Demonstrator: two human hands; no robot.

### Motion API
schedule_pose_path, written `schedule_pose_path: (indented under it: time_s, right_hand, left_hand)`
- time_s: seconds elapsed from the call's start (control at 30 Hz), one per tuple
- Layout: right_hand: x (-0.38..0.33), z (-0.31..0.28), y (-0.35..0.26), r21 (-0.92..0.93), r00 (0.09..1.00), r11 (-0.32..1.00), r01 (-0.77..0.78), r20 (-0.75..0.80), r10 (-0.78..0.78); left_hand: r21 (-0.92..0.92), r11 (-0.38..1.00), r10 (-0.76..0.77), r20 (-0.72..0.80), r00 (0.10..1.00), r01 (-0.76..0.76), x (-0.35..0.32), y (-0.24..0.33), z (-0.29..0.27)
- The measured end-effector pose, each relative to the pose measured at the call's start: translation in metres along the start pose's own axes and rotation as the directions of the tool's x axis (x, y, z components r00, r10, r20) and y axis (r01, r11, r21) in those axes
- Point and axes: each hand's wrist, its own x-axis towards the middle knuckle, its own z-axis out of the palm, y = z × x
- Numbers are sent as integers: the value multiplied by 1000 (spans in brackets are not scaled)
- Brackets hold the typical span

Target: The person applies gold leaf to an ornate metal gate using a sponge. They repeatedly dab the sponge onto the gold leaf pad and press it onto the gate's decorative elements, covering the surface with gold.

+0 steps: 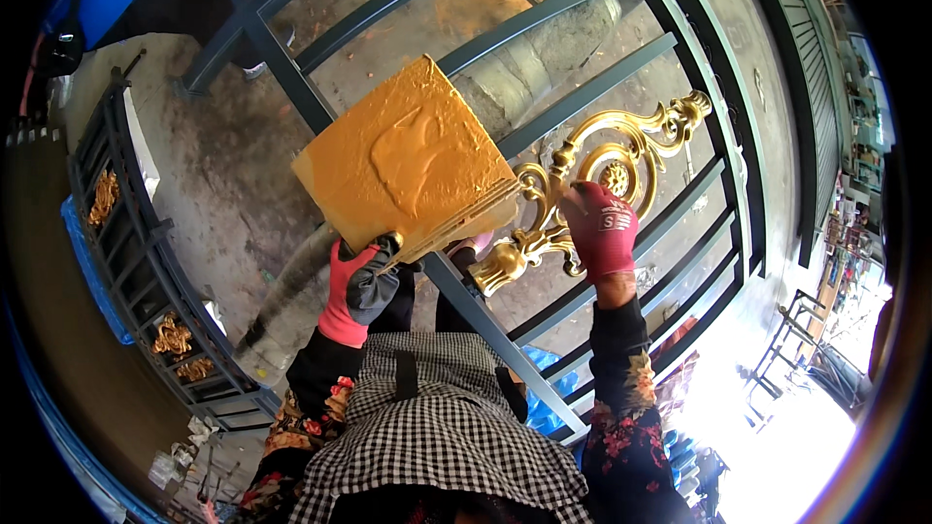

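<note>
**Light touch on the gold scroll ornament [615,178]**

It sits right of centre, where the right hand [602,223] curls its fingers closed, any grip hidden. The left hand [361,286] grips the gold-smeared board [403,155], best held level, clear of the dark railing [587,94].

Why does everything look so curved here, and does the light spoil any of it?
Head view: the fisheye lens bends the dark metal railing and leaves black corners; glare washes the lower right to white; shiny highlights dot the gold ornament; the paint-smeared board is sharp enough to show ridges.
</note>
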Motion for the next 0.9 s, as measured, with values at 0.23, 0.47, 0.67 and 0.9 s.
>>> schedule_pose_path:
  time_s: [0.23, 0.47, 0.67, 0.9]
  right_hand:
    - [18, 9, 14, -98, 978, 988, 121, -158, -135]
    - [14, 9, 17, -169, 951, 965, 199, -204, -232]
    - [19, 0, 8, -158, 925, 946, 282, -216, -311]
    - [45, -8, 13, -288, 926, 905, 312, -123, -358]
  left_hand:
    - [126, 992, -3, 12, 1000, 2, -4, -6, 0]
    - [28, 1000, 8, 11, 1000, -8, -4, -6, 1]
    - [-485, 862, -204, -59, 977, 151, -6, -9, 8]
    - [-270, 957, -135, -86, 987, 107, -13, -8, 1]
